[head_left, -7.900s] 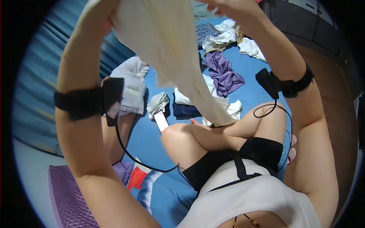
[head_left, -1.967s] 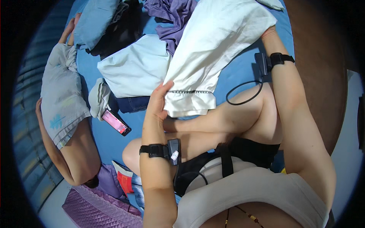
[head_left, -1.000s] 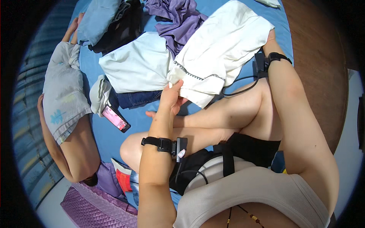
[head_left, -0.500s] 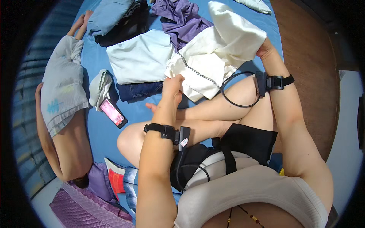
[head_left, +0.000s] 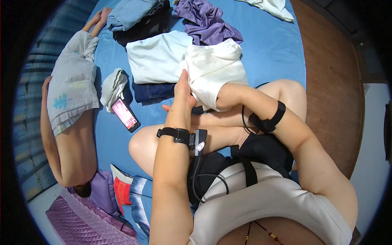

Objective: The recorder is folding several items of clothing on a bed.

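A white garment [head_left: 216, 67] lies doubled over in front of my crossed legs, its folds bunched toward the right. My left hand [head_left: 184, 89] is closed on its left edge, fingers pointing away from me. From the right, my right hand [head_left: 225, 96] reaches in under the near right part of the cloth. The fabric covers its fingers and follows the hand. Just left of the garment, and partly beneath its edge, is a folded pale blue garment [head_left: 157, 57] on top of folded dark blue jeans [head_left: 153, 92].
Farther off are a crumpled purple cloth [head_left: 208, 22] and a stack of blue [head_left: 132, 14] and black clothes. A phone [head_left: 125, 115] with a lit screen touches a small white cloth [head_left: 114, 87]. Another person [head_left: 75, 143] lies along the bed's left side. Wooden floor [head_left: 332, 90] borders the right.
My right hand has swung left and nearer, bringing the garment's right part over onto the rest. The dark trim is now covered. My left hand stays at the left edge.
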{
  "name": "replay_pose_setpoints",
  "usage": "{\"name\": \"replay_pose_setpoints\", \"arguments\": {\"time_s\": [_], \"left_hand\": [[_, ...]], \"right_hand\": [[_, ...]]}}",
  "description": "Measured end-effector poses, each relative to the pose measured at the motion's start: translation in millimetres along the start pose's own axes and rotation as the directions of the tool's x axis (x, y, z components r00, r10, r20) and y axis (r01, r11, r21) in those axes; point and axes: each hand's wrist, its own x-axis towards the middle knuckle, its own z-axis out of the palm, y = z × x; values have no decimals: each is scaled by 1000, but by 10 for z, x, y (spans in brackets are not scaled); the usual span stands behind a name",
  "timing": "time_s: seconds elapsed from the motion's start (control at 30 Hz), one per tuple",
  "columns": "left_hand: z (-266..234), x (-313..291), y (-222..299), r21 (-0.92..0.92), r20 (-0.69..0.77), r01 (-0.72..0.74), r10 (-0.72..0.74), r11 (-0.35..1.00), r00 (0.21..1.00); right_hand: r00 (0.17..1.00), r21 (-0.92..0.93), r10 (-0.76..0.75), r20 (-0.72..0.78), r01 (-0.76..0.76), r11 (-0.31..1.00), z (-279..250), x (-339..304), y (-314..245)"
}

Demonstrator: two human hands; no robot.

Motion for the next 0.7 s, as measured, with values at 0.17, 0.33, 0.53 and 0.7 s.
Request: {"name": "replay_pose_setpoints", "arguments": {"time_s": [0.17, 0.33, 0.53, 0.7], "left_hand": [[-19, 64, -63, 322, 49, -47, 33, 945, 998], [25, -110, 151, 267, -39, -212, 231, 940, 972], [386, -546, 340, -55, 458, 70, -37, 996, 888], [766, -853, 373, -176, 624, 4, 109, 984, 774]], "right_hand": [[997, -287, -81, -14, 74, 955, 89, -22, 54], [992, 314, -25, 125, -15, 949, -641, -424, -272], [821, 766, 315, -475, 209, 608, -992, -503, 689], [965, 945, 124, -231, 192, 266, -797, -363, 722]]}}
